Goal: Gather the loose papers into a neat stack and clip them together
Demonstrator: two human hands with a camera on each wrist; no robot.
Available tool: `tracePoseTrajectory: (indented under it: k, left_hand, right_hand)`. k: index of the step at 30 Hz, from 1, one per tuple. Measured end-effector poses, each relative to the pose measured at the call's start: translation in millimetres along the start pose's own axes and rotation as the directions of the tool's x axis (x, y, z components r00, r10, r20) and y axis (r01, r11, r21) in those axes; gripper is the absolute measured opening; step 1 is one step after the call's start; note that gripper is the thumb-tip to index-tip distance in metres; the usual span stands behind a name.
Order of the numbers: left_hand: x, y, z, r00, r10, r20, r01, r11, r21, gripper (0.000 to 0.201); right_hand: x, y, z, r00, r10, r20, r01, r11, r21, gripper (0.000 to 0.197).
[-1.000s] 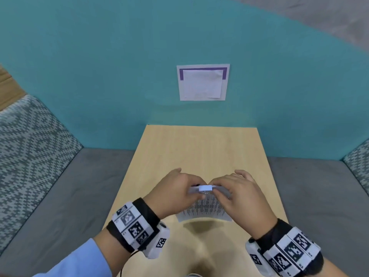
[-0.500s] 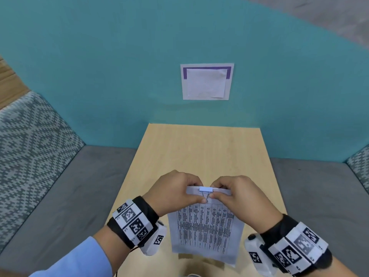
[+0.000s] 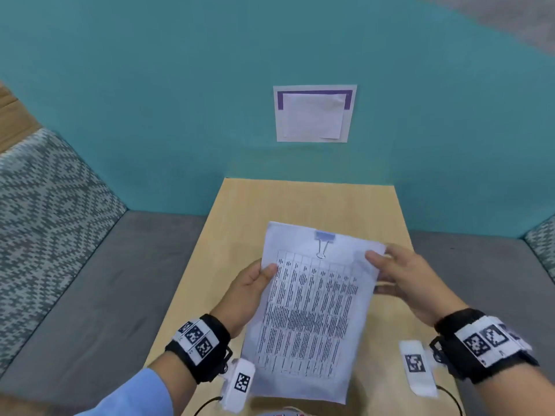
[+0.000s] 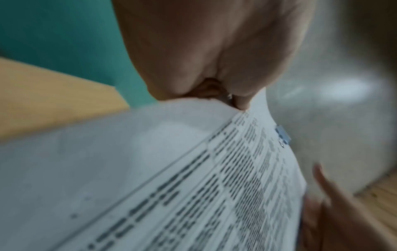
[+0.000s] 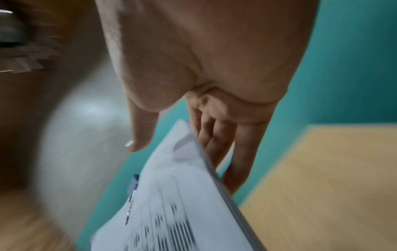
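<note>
The clipped paper stack (image 3: 312, 307) hangs lengthwise toward the table's (image 3: 240, 211) near edge, left hand (image 3: 249, 289) and right hand (image 3: 402, 274) pinching its side edges level

Both hands left the binder clip (image 3: 325, 237) for the stack's (image 3: 312, 313) side edges.

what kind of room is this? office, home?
Likely an office lounge or booth nook, not certain. A small wooden table abuts a teal padded wall, grey bench seating with patterned cushions sits alongside, and a paper notice is on the wall.
</note>
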State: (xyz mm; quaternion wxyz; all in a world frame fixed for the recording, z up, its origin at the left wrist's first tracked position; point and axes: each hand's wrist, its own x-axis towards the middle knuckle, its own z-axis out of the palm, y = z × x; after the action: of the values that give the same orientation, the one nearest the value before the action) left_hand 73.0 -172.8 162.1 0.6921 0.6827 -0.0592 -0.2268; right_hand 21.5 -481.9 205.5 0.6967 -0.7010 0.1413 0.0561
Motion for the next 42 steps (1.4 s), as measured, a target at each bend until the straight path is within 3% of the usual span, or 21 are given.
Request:
tracePoseTrajectory:
  k: [2,4,6,8,10,12,17,20,23,28,33,35,39,42]
  left_hand:
    - [14,-10,-2,0.997,-0.023,-0.073,0.021,0.999,-0.033,0.034]
    - [30,-25,-8,0.989,-0.092,-0.112,0.088,0.995,-0.039,0.04]
    - [39,-38,-16,0.955,-0.264,-0.134,0.261,0.964,-0.037,0.053]
    - [37,-57,-21,0.885,-0.454,-0.106,0.453,0.891,-0.034,0.057]
    - [28,-78,-23,0.827,-0.562,0.003,0.562,0.826,0.051,0.048]
    - [19,-99,-27,0.787,-0.617,0.032,0.607,0.782,0.138,0.041]
    - [31,-120,-36,0.827,-0.56,-0.06,0.563,0.819,0.11,0.05]
    - [48,-127,-43,0.845,-0.529,-0.082,0.535,0.835,0.126,0.058]
    - [60,-144,-47,0.833,-0.541,-0.114,0.552,0.802,0.228,0.065]
    - [63,-167,-48,0.814,-0.572,-0.098,0.573,0.766,0.291,0.056]
    - [76,-171,-58,0.853,-0.516,-0.075,0.497,0.761,0.416,0.042]
    - [78,-168,-59,0.864,-0.498,-0.068,0.461,0.731,0.504,0.041]
    - [69,-172,-66,0.841,-0.517,-0.158,0.5,0.633,0.591,0.058]
    - [44,-188,-91,0.829,-0.552,-0.093,0.442,0.543,0.714,0.038]
  right_hand:
    - [-6,39,3,0.971,0.181,0.157,-0.203,0.97,0.135,0.044]
    - [-9,73,15,0.948,0.25,0.199,-0.28,0.95,0.138,0.035]
    - [-8,100,27,0.946,0.304,0.11,-0.317,0.939,0.13,0.03]
    - [0,125,34,0.941,0.338,0.007,-0.334,0.927,0.168,0.025]
    - [10,149,37,0.921,0.386,-0.048,-0.372,0.91,0.182,0.024]
    - [15,167,40,0.891,0.453,-0.039,-0.441,0.883,0.163,0.028]
    - [18,172,53,0.868,0.496,0.004,-0.493,0.861,0.125,0.033]
    - [35,188,55,0.876,0.475,-0.088,-0.469,0.88,0.08,0.038]
    - [49,210,60,0.861,0.485,-0.154,-0.496,0.867,-0.048,0.049]
    - [63,244,66,0.88,0.444,-0.168,-0.472,0.86,-0.197,0.056]
    - [64,245,69,0.891,0.422,-0.168,-0.454,0.85,-0.269,0.06]
    - [61,232,73,0.892,0.417,-0.175,-0.452,0.842,-0.294,0.06]
    - [54,211,68,0.906,0.365,-0.215,-0.423,0.806,-0.413,0.059]
    - [52,190,46,0.907,0.353,-0.23,-0.415,0.841,-0.348,0.034]
